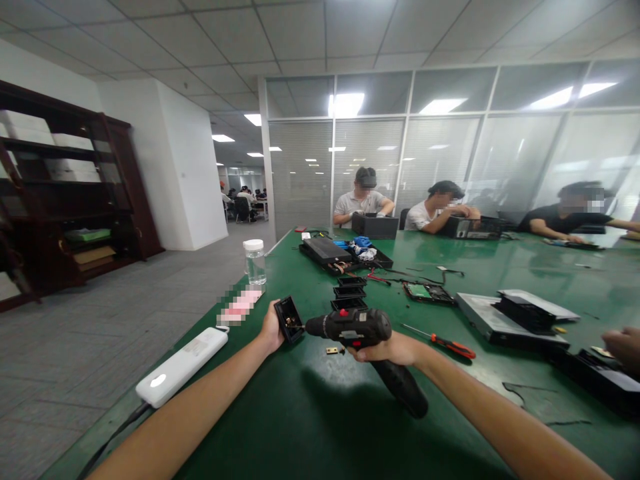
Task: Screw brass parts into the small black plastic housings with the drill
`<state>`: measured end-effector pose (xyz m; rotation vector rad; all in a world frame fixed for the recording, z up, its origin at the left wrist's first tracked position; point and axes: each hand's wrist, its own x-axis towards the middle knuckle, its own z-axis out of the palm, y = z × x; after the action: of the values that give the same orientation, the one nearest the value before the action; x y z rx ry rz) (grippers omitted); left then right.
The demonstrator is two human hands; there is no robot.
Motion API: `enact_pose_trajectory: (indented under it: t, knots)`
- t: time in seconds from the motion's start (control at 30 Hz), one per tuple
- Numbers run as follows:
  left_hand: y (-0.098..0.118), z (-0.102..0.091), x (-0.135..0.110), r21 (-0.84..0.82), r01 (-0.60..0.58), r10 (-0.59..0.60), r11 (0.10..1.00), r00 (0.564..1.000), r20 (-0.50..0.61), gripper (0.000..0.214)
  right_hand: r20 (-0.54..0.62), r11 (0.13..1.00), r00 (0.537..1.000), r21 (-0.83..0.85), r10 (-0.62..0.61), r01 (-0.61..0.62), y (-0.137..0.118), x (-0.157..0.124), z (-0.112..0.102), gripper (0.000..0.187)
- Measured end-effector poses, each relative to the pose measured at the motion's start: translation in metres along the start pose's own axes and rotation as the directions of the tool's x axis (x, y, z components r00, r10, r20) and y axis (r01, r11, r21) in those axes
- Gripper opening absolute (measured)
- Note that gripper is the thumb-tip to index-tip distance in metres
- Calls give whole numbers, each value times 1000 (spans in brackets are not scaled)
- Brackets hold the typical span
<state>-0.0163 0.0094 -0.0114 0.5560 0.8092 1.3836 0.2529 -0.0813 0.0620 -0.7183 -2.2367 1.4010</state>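
My left hand (271, 331) grips a small black open housing (289, 319) by its left side, tilted so its hollow inside faces right. Small brass-coloured bits show inside it. In my right hand (387, 350) is a black cordless drill (355, 327), held level with its handle slanting down to the right. The bit points left and reaches the housing's opening; whether it touches a screw I cannot tell. Under the drill's nose a small brass-coloured piece (332, 351) lies on the green table (280, 427). Several similar black housings (349, 291) are lined up just behind the drill.
An orange-black screwdriver (445, 343) and a metal drive casing (493, 320) lie to the right, near another person's hand (623, 347). A white power strip (183, 367) and a clear jar (255, 262) stand left. Beyond are a black tray (377, 259) and several people working.
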Motion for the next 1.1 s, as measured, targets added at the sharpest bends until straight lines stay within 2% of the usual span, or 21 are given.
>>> enact_pose_trajectory:
  t: [0.1,0.5,1.1]
  knots:
    - [-1,-1,2,-1,10,-10,1000,1000,23,29,3,1000,1000,12,-15,15,1,0,0,18]
    - [1,0,0,-4,12,-12,1000,1000,-6,28,-6,1000,1000,7,-5,5,-2,-1,0,21]
    - [0,0,-1,-8,8,-8,1000,1000,7,28,-16,1000,1000,3,19,-19,-4,-1,0,19]
